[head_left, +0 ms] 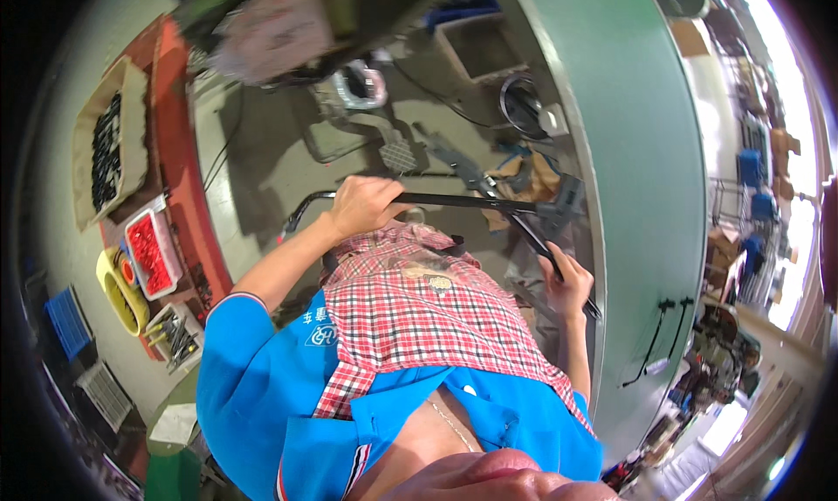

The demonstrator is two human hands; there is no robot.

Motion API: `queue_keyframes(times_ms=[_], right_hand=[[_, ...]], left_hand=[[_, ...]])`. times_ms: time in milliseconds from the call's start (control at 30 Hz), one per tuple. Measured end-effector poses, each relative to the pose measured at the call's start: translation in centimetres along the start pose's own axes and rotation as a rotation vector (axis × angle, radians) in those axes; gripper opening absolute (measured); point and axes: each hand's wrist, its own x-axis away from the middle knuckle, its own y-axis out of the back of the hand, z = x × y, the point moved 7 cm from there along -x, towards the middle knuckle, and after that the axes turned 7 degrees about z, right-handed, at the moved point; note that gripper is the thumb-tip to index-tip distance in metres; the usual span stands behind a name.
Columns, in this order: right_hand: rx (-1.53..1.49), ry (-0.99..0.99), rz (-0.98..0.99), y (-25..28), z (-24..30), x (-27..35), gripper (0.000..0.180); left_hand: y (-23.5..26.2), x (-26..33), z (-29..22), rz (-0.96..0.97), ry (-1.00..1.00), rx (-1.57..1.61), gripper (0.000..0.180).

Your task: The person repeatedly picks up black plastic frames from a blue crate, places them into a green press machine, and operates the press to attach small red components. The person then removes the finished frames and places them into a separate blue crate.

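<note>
A black bent metal tube frame [449,201] lies across in front of my body, with a dark grey plastic joint [564,206] near the green table's edge. My left hand [368,204] is wrapped round its upper tube, close to the bend at the left. Further right, my right hand [569,280] closes round a second black tube that slants down from the joint. The frame's lower end is partly hidden by that hand. Below the tubes hangs my red checked apron [419,313].
A long green table [646,152] runs along the right, with two thin black rods [663,339] on it. At left, a red bench [179,152] bears a bin of black parts [106,152], a tray of red parts [152,252] and a tool tray [175,337]. A foot pedal [398,156] and crate [480,47] stand ahead.
</note>
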Motion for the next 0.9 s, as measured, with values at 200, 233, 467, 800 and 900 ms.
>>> queue_keyframes(times_ms=[200, 233, 467, 800, 900], right_hand=[[0.387, 0.043, -0.638, 13.2, -4.8, 6.0, 0.032], [0.459, 0.077, -0.767, 14.7, -5.8, 4.1, 0.032], [0.609, -0.196, -0.732, 17.9, -17.7, -17.1, 0.034], [-0.014, 0.649, 0.157, -19.1, 11.1, -32.4, 0.024], [-0.092, 0.667, 0.256, -27.6, 15.7, -36.1, 0.022]], left_hand=[[4.5, -18.4, -9.5, -0.430, -0.649, -0.236, 0.031], [5.2, -22.6, -10.0, -0.477, -0.705, -0.202, 0.027], [7.1, -30.7, -14.3, -0.498, -0.531, -0.200, 0.041], [0.7, 9.4, 6.3, -0.080, 0.473, 0.013, 0.033], [1.1, 19.3, 7.6, -0.157, 0.799, 0.088, 0.031]])
